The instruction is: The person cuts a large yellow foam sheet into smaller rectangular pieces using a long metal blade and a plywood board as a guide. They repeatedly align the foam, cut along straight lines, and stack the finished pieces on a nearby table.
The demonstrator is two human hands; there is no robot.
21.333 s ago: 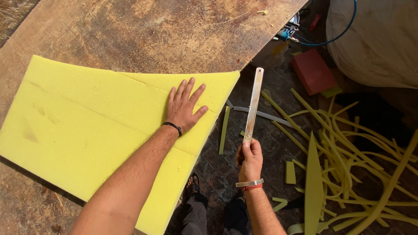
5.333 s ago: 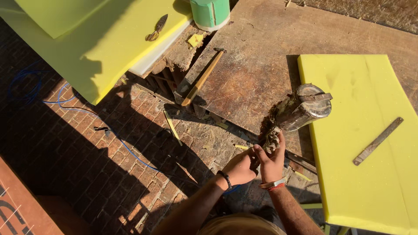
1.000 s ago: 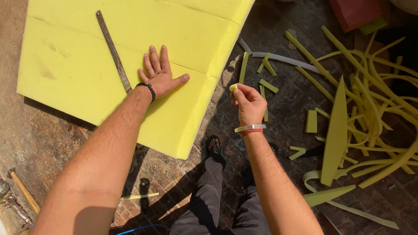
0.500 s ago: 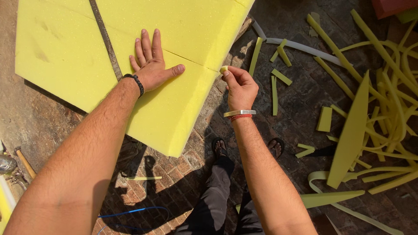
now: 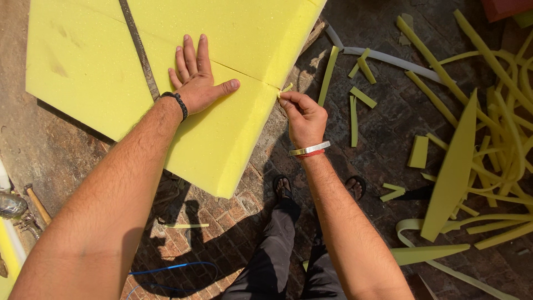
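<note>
A large yellow foam sheet (image 5: 100,66) lies on a worn wooden table, its corner hanging over the brick floor. My left hand (image 5: 197,80) presses flat on the foam, fingers spread, beside a cut line that runs to the foam's right edge. My right hand (image 5: 302,114) is pinched on a small yellow cutter (image 5: 286,89) at the foam's edge, right where the cut line ends. A long metal ruler (image 5: 139,50) lies on the foam just left of my left hand.
Several yellow foam strips and offcuts (image 5: 461,161) litter the brick floor at right. A hammer handle (image 5: 38,204) and metal tools lie at the lower left on the table (image 5: 33,150). A blue cable (image 5: 166,268) runs along the floor near my feet.
The view has closed in on the foam. My right hand has moved up and left to the foam's edge at the cut line. My left hand stays flat on the foam.
</note>
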